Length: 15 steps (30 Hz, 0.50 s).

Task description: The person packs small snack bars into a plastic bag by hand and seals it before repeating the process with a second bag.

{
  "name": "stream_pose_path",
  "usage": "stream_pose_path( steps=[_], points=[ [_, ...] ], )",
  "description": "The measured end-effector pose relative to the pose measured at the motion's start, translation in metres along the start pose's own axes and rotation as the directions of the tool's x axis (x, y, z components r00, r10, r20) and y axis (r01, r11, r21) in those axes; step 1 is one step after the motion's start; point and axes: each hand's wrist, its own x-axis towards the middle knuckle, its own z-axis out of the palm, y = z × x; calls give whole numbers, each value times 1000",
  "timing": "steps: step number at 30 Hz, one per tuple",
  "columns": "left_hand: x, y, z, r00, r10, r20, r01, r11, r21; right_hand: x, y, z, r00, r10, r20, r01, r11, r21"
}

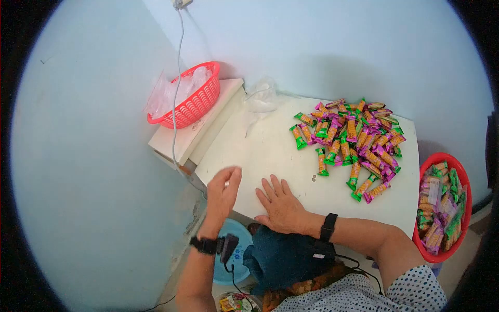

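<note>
Hands [280,205] empty beside wrapped snacks [353,138]

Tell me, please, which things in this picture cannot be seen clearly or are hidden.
- Left hand, head view: blurred, so whether it holds anything cannot be told.
- Wrapper print on the snack bars: too small to read.
- Red bowl at right: cut off by the dark lens edge.
- Red basket: its clear bags hide whatever lies beneath.
- Right hand lies flat; the table under it is hidden.
</note>
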Motion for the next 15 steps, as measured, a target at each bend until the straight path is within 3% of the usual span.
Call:
stream_pose_path(
  steps=[6,9,12,15],
  points=[
    [116,-18,47,977,193,97,-210,952,222,0,2,3,1000,13,-9,-13,999,45],
    [172,-31,72,974,208,93,-227,901,370,0,2,-2,999,29,17,-30,996,80],
    [222,-36,93,992,122,41,-128,907,402,2,3,0,999,34,28,-36,993,113],
    [254,-42,115,999,36,24,-43,831,555,3,4,-3,998,30,60,-36,994,103]
  ],
)
